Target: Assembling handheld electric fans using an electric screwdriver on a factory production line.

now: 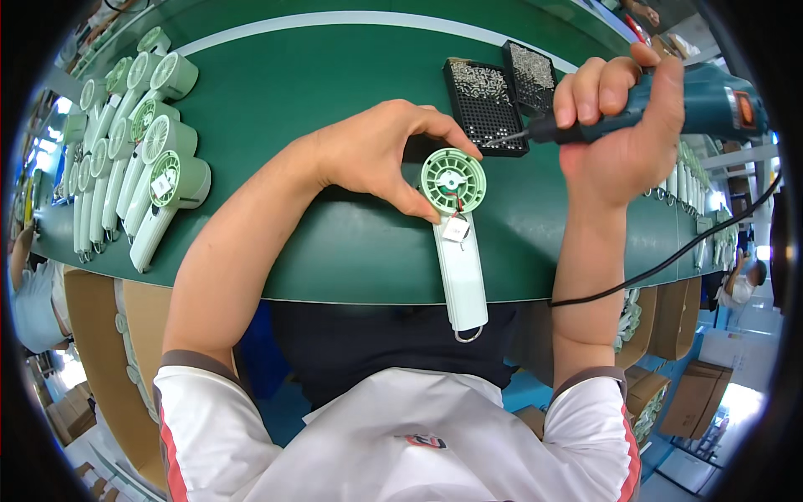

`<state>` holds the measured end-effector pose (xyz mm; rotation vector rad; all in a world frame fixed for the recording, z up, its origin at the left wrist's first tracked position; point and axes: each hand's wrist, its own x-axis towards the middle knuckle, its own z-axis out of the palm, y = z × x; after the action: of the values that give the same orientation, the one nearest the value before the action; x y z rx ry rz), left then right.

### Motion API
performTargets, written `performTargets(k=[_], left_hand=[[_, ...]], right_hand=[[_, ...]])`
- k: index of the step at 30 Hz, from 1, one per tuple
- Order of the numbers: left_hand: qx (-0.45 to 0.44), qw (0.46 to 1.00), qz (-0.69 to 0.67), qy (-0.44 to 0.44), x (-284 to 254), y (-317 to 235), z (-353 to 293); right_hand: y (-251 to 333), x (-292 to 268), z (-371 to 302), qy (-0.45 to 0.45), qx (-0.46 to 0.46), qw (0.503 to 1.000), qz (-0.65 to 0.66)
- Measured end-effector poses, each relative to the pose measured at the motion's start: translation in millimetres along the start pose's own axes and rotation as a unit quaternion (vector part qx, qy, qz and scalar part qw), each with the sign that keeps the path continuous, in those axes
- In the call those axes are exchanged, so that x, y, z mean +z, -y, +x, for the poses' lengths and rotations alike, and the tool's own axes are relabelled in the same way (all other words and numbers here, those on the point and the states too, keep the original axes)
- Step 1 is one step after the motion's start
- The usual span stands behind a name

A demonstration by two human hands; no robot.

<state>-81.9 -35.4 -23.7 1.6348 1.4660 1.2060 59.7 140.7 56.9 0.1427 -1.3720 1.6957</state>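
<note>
My left hand (pixel 389 155) grips the round head of a pale green handheld fan (pixel 462 272), thumb and fingers around its rim. The fan's head faces up, showing a ribbed inside with a motor hub, thin wires and a small white tag (pixel 456 229). Its handle points toward me, and the wire loop at its end reaches past the table edge. My right hand (pixel 623 117) is wrapped around a dark teal electric screwdriver (pixel 703 105), held nearly level. The driver's thin bit points left, over the near end of a black screw tray (pixel 485 100).
A second black screw tray (pixel 531 74) sits beside the first. Several pale green fans (pixel 171 180) stand crowded on the green table (pixel 335 71) at left, more at far right. The driver's black cord (pixel 669 263) crosses my right forearm. Cardboard boxes (pixel 96 335) stand below the table.
</note>
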Motion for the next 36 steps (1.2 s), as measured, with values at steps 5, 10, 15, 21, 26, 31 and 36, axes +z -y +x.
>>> performTargets(k=[5,10,15,21,26,31,36], left_hand=[[0.02,1.0,0.019,-0.012,-1,1,-2],[-0.012,1.0,0.017,-0.005,-1,-9,-4],[-0.026,0.999,0.026,0.005,-1,-12,-3],[-0.008,0.999,0.036,0.003,-3,-9,-1],[0.013,1.0,0.012,-0.01,-9,-10,-7],[0.052,0.997,0.058,-0.025,-3,-2,-7],[0.061,0.997,0.04,-0.021,5,9,3]], right_hand=[[0,29,-21,0.182,0.037,0.977,0.101],[3,48,-36,0.141,0.113,0.958,0.221],[-3,49,-38,0.12,0.126,0.952,0.251],[-5,43,-38,0.143,0.085,0.98,0.107],[-8,50,-41,0.152,0.068,0.986,0.022],[-17,58,-61,0.121,0.115,0.985,0.052],[-17,59,-67,0.217,0.062,0.974,0.013]])
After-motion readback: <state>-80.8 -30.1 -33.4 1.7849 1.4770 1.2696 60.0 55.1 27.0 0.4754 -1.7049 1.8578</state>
